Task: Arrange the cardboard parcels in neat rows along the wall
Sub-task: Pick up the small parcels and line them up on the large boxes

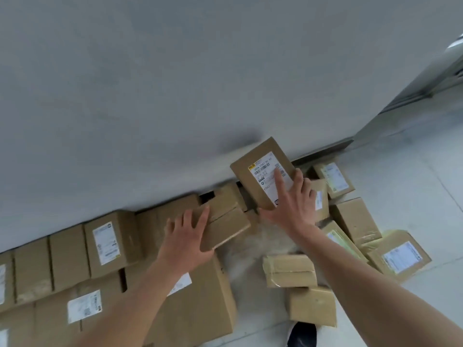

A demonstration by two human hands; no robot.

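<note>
A flat cardboard parcel with a white shipping label stands tilted against the grey wall. My right hand lies on its label face, fingers spread, thumb under its lower edge. My left hand rests flat with fingers apart on a taped brown parcel lying just left of it. Left of both hands, a row of brown parcels stands along the wall, with a second row in front of it.
Loose parcels lie on the pale floor at the right: a labelled one by the wall, a plain one, a yellow-taped one and two small ones near my shoe. A large box sits under my left forearm.
</note>
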